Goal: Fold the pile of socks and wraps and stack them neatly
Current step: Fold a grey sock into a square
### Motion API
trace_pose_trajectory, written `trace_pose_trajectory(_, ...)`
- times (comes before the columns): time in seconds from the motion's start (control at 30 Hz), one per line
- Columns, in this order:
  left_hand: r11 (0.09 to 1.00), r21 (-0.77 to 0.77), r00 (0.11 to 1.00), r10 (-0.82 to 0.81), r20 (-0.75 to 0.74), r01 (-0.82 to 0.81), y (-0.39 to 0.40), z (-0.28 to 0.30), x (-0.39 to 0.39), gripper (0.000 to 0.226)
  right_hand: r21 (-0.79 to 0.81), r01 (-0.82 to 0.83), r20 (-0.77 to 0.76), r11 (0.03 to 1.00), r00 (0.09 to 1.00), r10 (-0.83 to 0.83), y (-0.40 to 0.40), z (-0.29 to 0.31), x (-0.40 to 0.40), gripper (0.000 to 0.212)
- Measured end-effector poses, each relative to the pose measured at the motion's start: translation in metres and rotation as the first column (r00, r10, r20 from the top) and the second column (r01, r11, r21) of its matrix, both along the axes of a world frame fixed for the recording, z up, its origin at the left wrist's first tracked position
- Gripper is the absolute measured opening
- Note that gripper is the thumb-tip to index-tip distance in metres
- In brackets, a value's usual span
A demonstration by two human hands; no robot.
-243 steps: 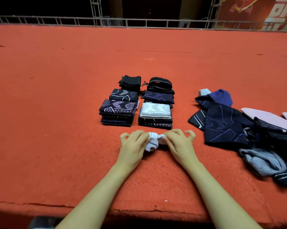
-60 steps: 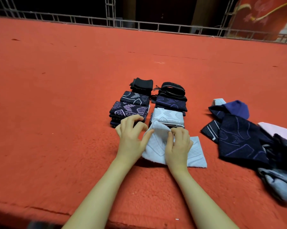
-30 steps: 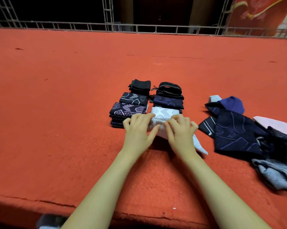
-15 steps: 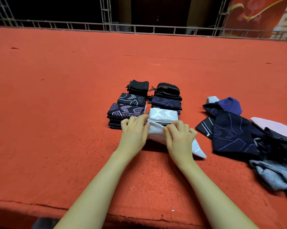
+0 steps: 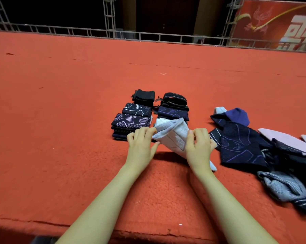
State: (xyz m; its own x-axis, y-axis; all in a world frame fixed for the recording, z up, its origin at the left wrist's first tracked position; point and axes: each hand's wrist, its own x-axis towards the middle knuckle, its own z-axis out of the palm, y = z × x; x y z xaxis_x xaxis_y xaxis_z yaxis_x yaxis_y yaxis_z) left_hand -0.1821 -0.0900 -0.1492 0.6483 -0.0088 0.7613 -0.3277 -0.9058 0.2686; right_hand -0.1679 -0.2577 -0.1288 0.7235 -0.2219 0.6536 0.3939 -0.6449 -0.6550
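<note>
Centre frame: left hand and right hand, each grip pinching the white wrap. Align edges squarely before lowering it onto the folded stacks just behind.

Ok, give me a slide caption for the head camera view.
Both hands, left hand and right hand, fold a white sock beside folded stacks on red carpet.

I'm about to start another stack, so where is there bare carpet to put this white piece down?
Bare orange carpet lies left of the folded dark stacks, beyond them toward the metal railing, and near the hands. A narrower strip separates the stacks from the unfolded sock pile; the right side is crowded.
</note>
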Motion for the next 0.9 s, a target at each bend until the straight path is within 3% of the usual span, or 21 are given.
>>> trace_pose_trajectory(0.13,0.997,0.075,0.986,-0.028,0.161,0.016,0.000,0.010,0.013,0.006,0.029,-0.040,0.008,0.999,0.999,0.039,-0.012,0.006,-0.001,0.021)
trace_pose_trajectory(0.17,0.997,0.069,0.982,-0.055,0.181,0.043,0.000,0.013,0.014,0.006,0.057,-0.079,0.005,0.995,0.997,0.078,-0.014,0.007,-0.001,0.014)
trace_pose_trajectory(0.23,0.994,0.057,0.977,-0.105,0.185,0.097,-0.001,0.019,0.014,0.015,0.092,-0.175,-0.007,0.980,0.984,0.177,-0.016,0.013,0.000,0.025)
trace_pose_trajectory(0.3,0.990,0.013,0.974,-0.142,0.177,0.142,-0.003,0.024,0.010,0.019,0.043,-0.229,-0.003,0.972,0.973,0.229,-0.014,0.021,0.000,0.030)
trace_pose_trajectory(0.37,0.984,-0.069,0.975,-0.150,0.164,0.163,-0.004,0.027,0.005,0.018,-0.041,-0.242,0.038,0.969,0.969,0.243,-0.013,0.026,0.001,0.023)
trace_pose_trajectory(0.5,0.973,-0.196,0.990,-0.107,0.090,0.123,0.002,0.025,0.004,0.030,-0.122,-0.311,0.054,0.943,0.946,0.319,-0.021,0.023,-0.001,0.020)
trace_pose_trajectory(0.7,0.966,-0.232,0.993,-0.119,-0.002,0.115,0.006,0.023,0.003,0.033,-0.020,-0.344,0.050,0.939,0.937,0.345,-0.022,0.020,-0.008,0.017)
trace_pose_trajectory(0.9,0.961,-0.268,0.996,-0.085,-0.034,0.073,0.010,0.027,0.002,0.029,-0.096,-0.389,0.125,0.916,0.909,0.399,-0.015,0.037,-0.008,0.008)
